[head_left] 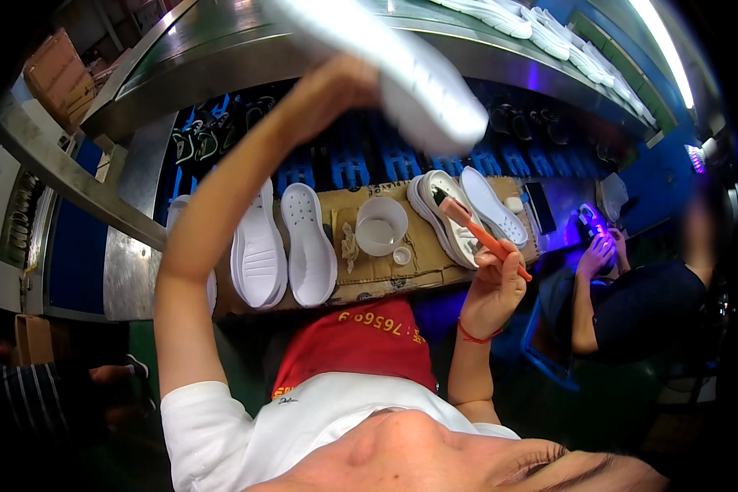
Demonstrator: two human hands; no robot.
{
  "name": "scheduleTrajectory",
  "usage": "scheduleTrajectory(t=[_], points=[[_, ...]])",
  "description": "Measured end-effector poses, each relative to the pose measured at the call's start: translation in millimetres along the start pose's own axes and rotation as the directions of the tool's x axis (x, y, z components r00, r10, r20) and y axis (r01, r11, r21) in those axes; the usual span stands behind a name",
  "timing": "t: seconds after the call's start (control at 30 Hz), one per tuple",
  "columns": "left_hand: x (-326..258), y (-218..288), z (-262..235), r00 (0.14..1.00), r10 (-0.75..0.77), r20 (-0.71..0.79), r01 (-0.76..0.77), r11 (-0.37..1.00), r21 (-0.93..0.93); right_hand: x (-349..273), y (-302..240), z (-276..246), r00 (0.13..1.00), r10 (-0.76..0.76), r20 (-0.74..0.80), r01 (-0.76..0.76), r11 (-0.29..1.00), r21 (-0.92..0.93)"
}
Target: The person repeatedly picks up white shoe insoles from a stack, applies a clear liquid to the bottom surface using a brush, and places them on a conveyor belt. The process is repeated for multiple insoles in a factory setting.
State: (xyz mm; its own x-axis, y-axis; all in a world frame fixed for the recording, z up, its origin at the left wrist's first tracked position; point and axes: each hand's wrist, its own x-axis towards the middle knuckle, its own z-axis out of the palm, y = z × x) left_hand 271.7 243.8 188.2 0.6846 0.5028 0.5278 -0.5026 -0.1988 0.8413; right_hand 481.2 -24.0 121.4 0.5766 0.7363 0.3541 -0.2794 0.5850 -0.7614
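We've got a white sole [447, 111] up in the air by the left hand [344, 80], in front of the raised metal bench's [275, 64] near edge. It's motion-blurred and its far end is cut off at the top of the view. Left fingers vanish behind it, so we can't tell how they're gripping. The right hand [500, 283] is clearer: thumb and fingertips pinching the smooth orange handle of a brush [488, 239]. We can't make out its bristles, and it covers part of a sole near the worktop's right end. Creased brown cardboard [348, 283] covers the worktop's middle, carrying a round, whitish plastic tub [381, 225], contents hard to read, and a tiny cup [402, 256] just beside it. Toward the left end, smooth, pitted soles [307, 246] lie lengthwise, one partly hidden by the left forearm.
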Motion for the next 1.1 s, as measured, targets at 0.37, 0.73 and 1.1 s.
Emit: scheduleTrajectory(t=[0.37,0.73,1.1], points=[[-107,61,-16,0.902,-0.383,0.199,-0.243,-0.068,0.968,-18,30,-32,0.955,0.248,0.16,-0.098,0.779,-0.62],[-303,78,-44,0.644,-0.762,0.068,-0.449,-0.304,0.84,55,92,-33,0.843,0.322,0.43,0.108,0.683,-0.723],[-236,130,14,0.667,-0.581,-0.466,0.487,-0.133,0.863,75,136,-14,0.781,0.407,0.474,0.337,0.364,-0.868]])
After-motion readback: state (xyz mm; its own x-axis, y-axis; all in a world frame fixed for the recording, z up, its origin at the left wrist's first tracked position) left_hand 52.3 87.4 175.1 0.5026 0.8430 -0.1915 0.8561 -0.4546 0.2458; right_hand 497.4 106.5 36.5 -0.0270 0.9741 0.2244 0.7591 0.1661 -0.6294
